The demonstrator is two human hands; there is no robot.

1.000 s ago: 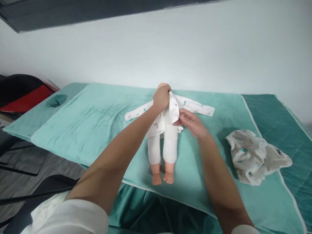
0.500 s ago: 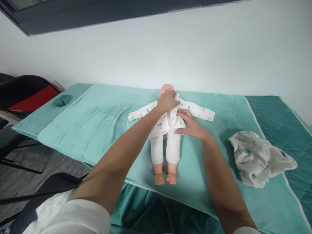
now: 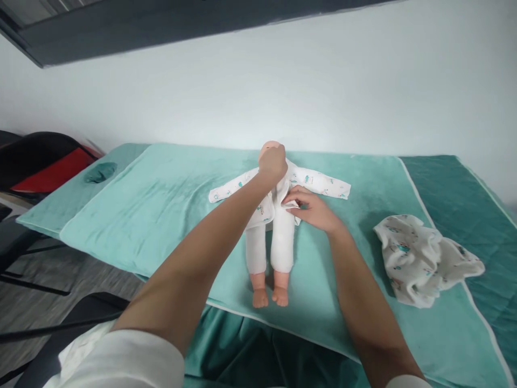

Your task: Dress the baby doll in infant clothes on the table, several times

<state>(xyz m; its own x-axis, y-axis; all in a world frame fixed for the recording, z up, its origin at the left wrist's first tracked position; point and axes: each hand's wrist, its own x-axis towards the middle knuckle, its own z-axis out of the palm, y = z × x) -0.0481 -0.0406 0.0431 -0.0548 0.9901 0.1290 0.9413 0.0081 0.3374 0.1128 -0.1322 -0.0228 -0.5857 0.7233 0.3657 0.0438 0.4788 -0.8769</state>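
Note:
A baby doll (image 3: 270,253) lies on its back on a teal towel (image 3: 169,199), feet toward me, in white trousers and a white printed jacket (image 3: 319,183) with its sleeves spread out. My left hand (image 3: 273,163) is closed over the jacket's collar at the doll's neck and hides most of the head. My right hand (image 3: 311,207) pinches the jacket's front edge at the doll's chest.
A crumpled white printed garment (image 3: 424,258) lies on the towel to the right. The towel covers a darker teal padded table (image 3: 476,188) against a white wall. A small teal cloth lump (image 3: 99,172) sits far left. Black and red chairs (image 3: 44,161) stand to the left.
The jacket's front flap, lifted a second ago, now lies closed over the doll's chest. My right hand has shifted from beside the doll onto the front edge; my left stays at the collar.

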